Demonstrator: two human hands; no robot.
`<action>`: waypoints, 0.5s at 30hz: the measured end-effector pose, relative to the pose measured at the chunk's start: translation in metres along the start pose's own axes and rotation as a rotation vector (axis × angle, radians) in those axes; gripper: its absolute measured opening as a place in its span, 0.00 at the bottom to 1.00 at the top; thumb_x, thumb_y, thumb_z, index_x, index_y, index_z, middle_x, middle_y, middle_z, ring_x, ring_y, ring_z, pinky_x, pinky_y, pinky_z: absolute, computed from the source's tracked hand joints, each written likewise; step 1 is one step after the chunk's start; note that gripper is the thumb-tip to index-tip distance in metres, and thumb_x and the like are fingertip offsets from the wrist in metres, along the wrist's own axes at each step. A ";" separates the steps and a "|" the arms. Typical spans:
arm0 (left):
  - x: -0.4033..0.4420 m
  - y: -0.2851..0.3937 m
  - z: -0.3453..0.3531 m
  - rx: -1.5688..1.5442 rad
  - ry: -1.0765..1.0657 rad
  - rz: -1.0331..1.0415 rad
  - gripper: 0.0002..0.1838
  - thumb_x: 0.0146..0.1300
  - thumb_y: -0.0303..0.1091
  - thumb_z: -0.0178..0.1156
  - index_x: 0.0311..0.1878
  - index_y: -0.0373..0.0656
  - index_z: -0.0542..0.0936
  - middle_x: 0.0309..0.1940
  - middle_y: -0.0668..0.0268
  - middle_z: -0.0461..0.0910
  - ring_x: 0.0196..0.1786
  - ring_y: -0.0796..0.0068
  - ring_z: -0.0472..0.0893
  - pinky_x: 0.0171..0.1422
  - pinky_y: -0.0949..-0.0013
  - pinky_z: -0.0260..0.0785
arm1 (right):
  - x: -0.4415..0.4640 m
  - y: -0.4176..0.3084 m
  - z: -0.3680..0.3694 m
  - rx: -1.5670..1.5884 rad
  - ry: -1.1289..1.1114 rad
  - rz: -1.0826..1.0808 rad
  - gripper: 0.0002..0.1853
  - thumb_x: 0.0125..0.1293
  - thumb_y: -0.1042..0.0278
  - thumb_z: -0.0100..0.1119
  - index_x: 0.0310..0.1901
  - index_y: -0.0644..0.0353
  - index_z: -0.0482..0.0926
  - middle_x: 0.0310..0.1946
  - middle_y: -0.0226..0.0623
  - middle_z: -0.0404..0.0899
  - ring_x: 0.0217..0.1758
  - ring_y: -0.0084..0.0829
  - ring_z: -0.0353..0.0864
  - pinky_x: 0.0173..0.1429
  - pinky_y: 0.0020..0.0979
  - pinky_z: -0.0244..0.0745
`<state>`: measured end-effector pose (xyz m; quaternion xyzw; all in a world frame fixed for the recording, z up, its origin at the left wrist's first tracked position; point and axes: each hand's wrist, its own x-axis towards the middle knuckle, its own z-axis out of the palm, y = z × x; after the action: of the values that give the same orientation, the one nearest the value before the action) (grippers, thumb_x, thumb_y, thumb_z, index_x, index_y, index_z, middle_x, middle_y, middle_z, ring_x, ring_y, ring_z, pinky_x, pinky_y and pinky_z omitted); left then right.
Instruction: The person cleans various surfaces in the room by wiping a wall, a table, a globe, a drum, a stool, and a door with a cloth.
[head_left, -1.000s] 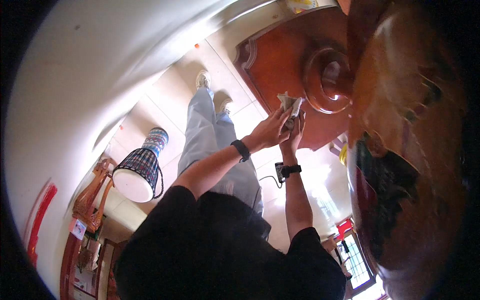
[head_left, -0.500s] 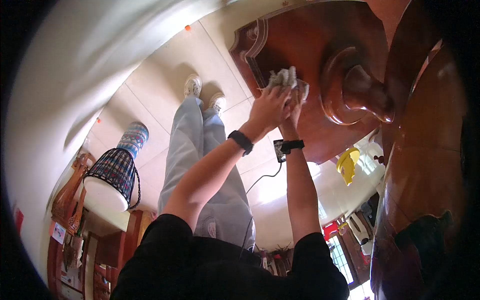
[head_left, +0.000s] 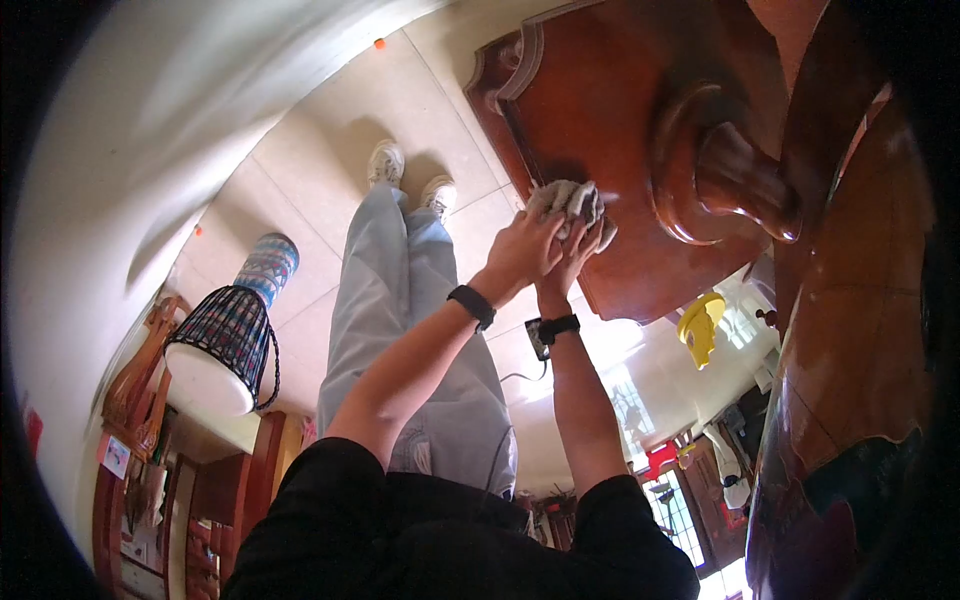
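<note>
A crumpled grey-beige cloth lies bunched against the edge of a polished red-brown wooden panel. My left hand has its fingers closed on the cloth from the left. Close beside it, my right hand also grips the cloth, with its fingers partly hidden behind the folds. Each wrist wears a black band, and a small dark device sits at the right one. A rounded wooden post rises from the panel, right of the cloth.
A patterned drum rests on the tiled floor at the left, near a carved wooden stand. My legs and shoes are below my hands. A large glossy brown object fills the right side, with a yellow object nearer the middle.
Over the last half second both hands and the cloth have moved slightly down in the view, toward my body. Since the first frame, the view has shifted, showing more of the panel and post.
</note>
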<state>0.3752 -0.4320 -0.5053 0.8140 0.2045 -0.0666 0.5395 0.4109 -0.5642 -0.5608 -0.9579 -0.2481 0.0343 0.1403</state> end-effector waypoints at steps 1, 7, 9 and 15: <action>0.000 -0.006 -0.003 -0.021 0.053 0.017 0.24 0.62 0.35 0.60 0.61 0.42 0.72 0.59 0.51 0.72 0.52 0.47 0.78 0.55 0.54 0.75 | 0.006 -0.007 0.002 0.009 -0.011 0.008 0.41 0.63 0.51 0.62 0.74 0.48 0.54 0.75 0.56 0.43 0.77 0.62 0.44 0.74 0.63 0.56; 0.015 -0.026 0.000 -0.211 0.134 -0.083 0.24 0.62 0.34 0.59 0.61 0.36 0.69 0.53 0.47 0.76 0.55 0.46 0.77 0.60 0.54 0.71 | 0.042 -0.026 0.001 0.081 -0.075 -0.025 0.41 0.60 0.55 0.66 0.73 0.46 0.56 0.74 0.53 0.45 0.77 0.59 0.46 0.74 0.60 0.59; 0.013 -0.026 0.005 -0.245 0.117 -0.092 0.25 0.63 0.34 0.58 0.62 0.36 0.68 0.53 0.46 0.76 0.56 0.45 0.77 0.60 0.53 0.71 | 0.042 -0.021 -0.005 0.052 -0.079 -0.083 0.40 0.60 0.56 0.66 0.72 0.47 0.58 0.74 0.52 0.46 0.77 0.59 0.48 0.73 0.59 0.62; -0.012 -0.027 0.056 -0.352 -0.137 -0.198 0.29 0.64 0.36 0.57 0.65 0.36 0.62 0.49 0.40 0.78 0.52 0.40 0.79 0.57 0.49 0.73 | -0.005 0.016 -0.018 0.065 -0.064 -0.074 0.40 0.60 0.45 0.65 0.71 0.43 0.59 0.73 0.51 0.49 0.76 0.60 0.49 0.73 0.61 0.60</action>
<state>0.3596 -0.4765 -0.5474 0.6767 0.2548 -0.1376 0.6769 0.4165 -0.5846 -0.5484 -0.9414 -0.2865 0.0679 0.1644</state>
